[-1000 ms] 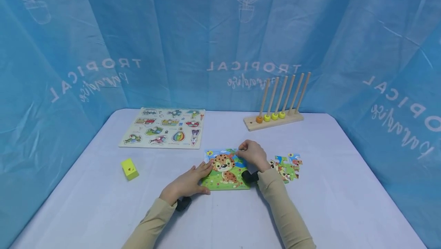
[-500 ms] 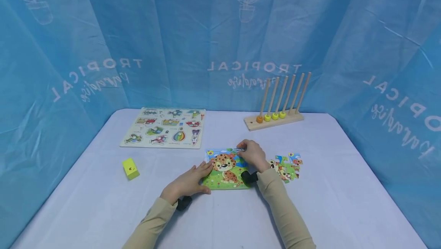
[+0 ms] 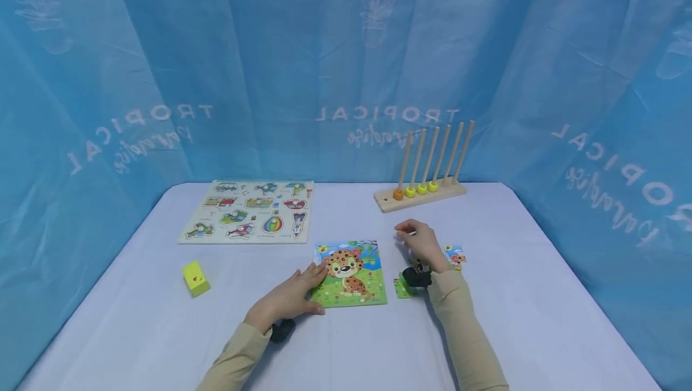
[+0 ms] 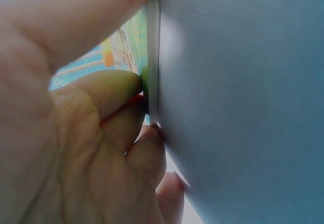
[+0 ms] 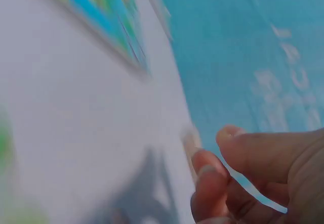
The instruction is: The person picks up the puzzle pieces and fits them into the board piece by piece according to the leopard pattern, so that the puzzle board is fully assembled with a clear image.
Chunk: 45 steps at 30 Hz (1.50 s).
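A leopard jigsaw puzzle (image 3: 351,283) in its thin tray lies flat in the middle of the table. My left hand (image 3: 286,296) rests on the puzzle's left side, fingers over the picture and thumb near its front left corner. In the left wrist view the fingertips meet the puzzle edge (image 4: 153,57). My right hand (image 3: 423,244) is off to the puzzle's right, above loose jigsaw pieces (image 3: 403,288) that it partly covers. Its thumb (image 5: 253,150) stands apart from the bent fingers, with nothing between them. The blurred puzzle (image 5: 111,16) shows at upper left in the right wrist view.
Another loose piece (image 3: 455,254) shows beyond my right wrist. A peg puzzle board (image 3: 218,237) with vehicle pictures lies at the back left, a yellow block (image 3: 196,278) in front of it. At the back right stands a wooden bead rack (image 3: 421,200) with upright rods.
My right hand has left the puzzle's top right corner and moved right, over the loose pieces. The left hand stays on the puzzle. The head view has shifted slightly.
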{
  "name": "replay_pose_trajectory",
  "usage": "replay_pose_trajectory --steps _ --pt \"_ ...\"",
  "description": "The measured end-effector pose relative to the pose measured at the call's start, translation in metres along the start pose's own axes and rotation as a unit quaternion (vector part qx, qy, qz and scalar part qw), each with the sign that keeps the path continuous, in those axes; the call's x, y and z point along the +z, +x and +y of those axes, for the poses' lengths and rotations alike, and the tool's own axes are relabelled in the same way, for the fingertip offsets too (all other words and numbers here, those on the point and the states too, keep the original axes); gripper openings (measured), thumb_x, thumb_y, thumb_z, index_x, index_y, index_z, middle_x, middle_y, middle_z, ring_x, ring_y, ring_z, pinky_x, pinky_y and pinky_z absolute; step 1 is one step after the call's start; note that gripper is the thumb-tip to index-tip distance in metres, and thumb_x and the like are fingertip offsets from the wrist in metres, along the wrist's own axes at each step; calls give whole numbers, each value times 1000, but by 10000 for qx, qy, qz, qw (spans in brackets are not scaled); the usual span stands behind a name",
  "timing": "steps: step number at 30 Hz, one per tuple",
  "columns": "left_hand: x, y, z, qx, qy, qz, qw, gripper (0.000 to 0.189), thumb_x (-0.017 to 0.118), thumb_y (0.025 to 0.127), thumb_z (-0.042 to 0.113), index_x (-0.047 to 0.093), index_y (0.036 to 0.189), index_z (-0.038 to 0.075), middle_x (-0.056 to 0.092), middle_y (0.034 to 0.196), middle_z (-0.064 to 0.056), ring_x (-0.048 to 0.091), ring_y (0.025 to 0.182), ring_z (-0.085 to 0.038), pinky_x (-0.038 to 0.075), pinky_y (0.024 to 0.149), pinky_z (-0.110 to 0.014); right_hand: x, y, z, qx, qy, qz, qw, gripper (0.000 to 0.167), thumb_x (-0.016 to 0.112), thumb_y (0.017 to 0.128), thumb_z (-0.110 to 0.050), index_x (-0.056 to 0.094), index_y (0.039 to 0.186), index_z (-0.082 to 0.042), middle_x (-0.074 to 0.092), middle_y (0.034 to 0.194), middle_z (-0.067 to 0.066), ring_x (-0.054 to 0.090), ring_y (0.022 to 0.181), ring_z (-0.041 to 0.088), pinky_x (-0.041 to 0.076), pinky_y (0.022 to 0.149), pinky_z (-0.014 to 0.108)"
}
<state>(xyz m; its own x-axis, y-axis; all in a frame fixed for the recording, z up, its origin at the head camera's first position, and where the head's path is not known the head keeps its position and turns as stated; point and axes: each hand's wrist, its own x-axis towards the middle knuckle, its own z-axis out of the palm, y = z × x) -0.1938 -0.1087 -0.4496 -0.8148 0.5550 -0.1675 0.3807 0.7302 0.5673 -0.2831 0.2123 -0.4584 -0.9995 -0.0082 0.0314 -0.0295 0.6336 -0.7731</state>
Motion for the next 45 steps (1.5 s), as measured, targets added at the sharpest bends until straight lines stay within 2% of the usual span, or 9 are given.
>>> replay_pose_trajectory --steps 5,9,13,17,25,30,35,41,45 --pt "-2 -3 -2 -74 -21 38 10000 84 76 82 27 33 149 1 19 162 -12 16 149 -36 12 124 -55 -48 -14 31 253 -216 166 9993 26 57 98 -16 64 118 -2 64 115 19 61 100 32 54 76 36" --pt "-3 -3 -2 -114 -64 10 9999 84 76 81 27 34 149 1 20 161 -14 16 149 -37 12 124 -55 -76 -31 59 518 -428 -236 9975 37 63 92 -11 58 127 -1 56 130 25 53 118 42 49 96 54" --pt "-1 -1 0 -89 -72 -12 9999 84 76 81 27 33 149 2 20 161 -14 16 149 -37 12 124 -55 -91 -43 74 576 -614 -643 9944 52 70 86 -8 53 135 -2 46 142 27 40 132 46 37 108 63" --pt "0 1 0 -46 -81 8 10000 84 76 82 27 34 149 2 20 162 -11 16 150 -35 13 124 -54 -89 -42 68 414 -832 -637 9936 51 71 84 -6 55 133 -2 48 135 29 44 124 46 42 103 62" --pt "0 3 0 70 -87 15 9999 83 75 82 27 33 149 1 20 162 -13 16 149 -36 12 124 -55 -56 -27 36 364 -133 -90 9992 37 67 88 -5 60 124 -2 56 117 25 64 86 24 55 67 33" --pt "-1 0 -1 77 -119 -46 9999 84 75 82 28 32 150 2 18 162 -12 15 150 -36 11 124 -56 -22 -18 2 64 700 67 9975 32 66 90 -9 63 121 -5 63 107 19 67 82 19 60 69 33" --pt "-1 -2 -2 33 -76 -71 9999 84 74 83 30 32 150 3 19 162 -10 14 150 -35 11 124 -55 31 -15 -39 -247 1157 -375 9923 25 70 88 -11 67 113 -7 66 89 14 64 71 20 59 67 36" --pt "-1 -2 -1 32 -14 -46 10000 83 74 83 31 33 150 4 20 162 -9 16 150 -34 12 124 -55 89 -14 -70 -559 369 -649 9956 17 72 87 -17 71 103 -10 63 80 6 56 62 15 49 52 27" --pt "0 -2 0 24 25 -43 10000 83 74 84 32 33 150 4 23 161 -13 17 150 -34 14 124 -55 106 -11 -80 -432 -385 -461 9973 14 76 84 -23 74 94 -15 63 87 4 53 69 14 45 59 26"
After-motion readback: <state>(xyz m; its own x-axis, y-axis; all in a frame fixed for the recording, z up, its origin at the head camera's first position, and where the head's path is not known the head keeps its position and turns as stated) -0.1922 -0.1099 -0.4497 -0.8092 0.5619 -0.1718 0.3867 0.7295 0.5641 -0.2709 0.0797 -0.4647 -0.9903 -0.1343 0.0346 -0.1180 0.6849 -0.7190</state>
